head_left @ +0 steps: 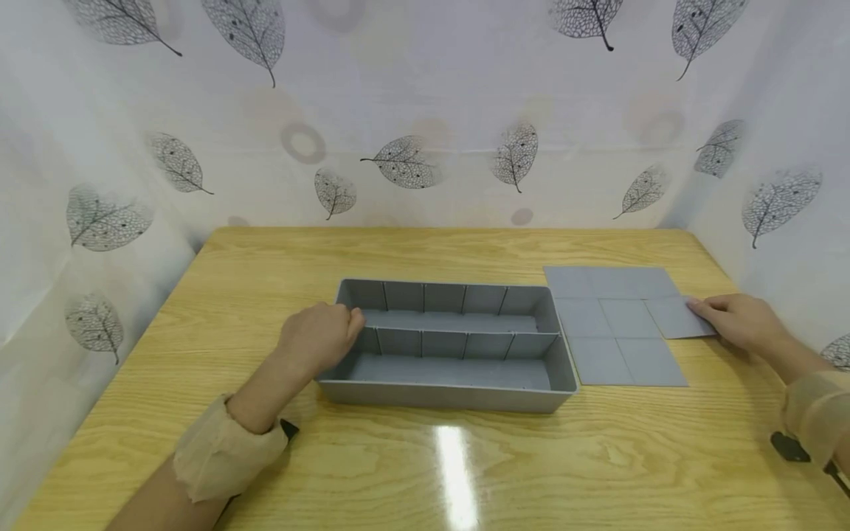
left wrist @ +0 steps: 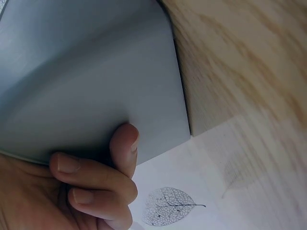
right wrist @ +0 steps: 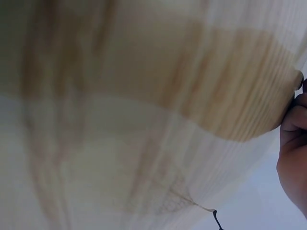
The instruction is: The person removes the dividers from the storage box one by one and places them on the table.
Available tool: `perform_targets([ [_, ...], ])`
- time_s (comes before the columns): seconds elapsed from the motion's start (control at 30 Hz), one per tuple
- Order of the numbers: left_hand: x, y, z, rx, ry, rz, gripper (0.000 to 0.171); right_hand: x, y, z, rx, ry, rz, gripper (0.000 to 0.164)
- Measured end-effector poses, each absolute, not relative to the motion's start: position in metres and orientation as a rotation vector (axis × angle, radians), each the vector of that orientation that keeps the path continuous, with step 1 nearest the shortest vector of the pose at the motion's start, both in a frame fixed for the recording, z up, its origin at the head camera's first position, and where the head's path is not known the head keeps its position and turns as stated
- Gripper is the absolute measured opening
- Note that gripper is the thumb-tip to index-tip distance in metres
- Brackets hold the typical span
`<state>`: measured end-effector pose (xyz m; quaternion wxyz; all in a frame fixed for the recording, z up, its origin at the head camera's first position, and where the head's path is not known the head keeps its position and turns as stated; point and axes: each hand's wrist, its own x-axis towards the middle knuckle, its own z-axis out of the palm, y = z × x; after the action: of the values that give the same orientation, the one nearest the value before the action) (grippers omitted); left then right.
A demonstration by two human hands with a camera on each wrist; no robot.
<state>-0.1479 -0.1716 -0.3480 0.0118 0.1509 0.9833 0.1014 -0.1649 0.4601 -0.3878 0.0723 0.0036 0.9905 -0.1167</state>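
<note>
A grey drawer organizer box (head_left: 451, 396) stands on the table, with a long divider (head_left: 465, 343) down its middle and slots along its walls. My left hand (head_left: 321, 335) grips its left end wall. In the left wrist view, curled fingers (left wrist: 91, 178) lie against the box's grey wall (left wrist: 153, 110). To the right of the box, several thin grey panels (head_left: 600, 361) lie flat in rows. My right hand (head_left: 744, 321) pinches the right edge of the rightmost middle-row panel (head_left: 677, 316), thumb on top. The right wrist view shows only part of the right hand (right wrist: 293, 153) at its edge.
The wooden table (head_left: 372, 472) runs up to a leaf-print curtain (head_left: 451, 96) at the back and both sides. The panels lie close beside the box's right end. A bright light reflection (head_left: 455, 476) falls on the front of the table.
</note>
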Motion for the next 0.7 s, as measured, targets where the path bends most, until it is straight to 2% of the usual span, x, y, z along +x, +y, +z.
perform_targets([
  [0.1,-0.1487,-0.1710,-0.3481,0.476,3.070,0.316,0.051,-0.1643,0.4609,-0.3889,0.018,2.954,-0.378,0.054],
  [0.7,-0.1477,-0.1714,-0.3476,0.496,3.074,0.336,0.051,-0.1692,0.4598,-0.3868,-0.027,2.945,-0.357,0.057],
])
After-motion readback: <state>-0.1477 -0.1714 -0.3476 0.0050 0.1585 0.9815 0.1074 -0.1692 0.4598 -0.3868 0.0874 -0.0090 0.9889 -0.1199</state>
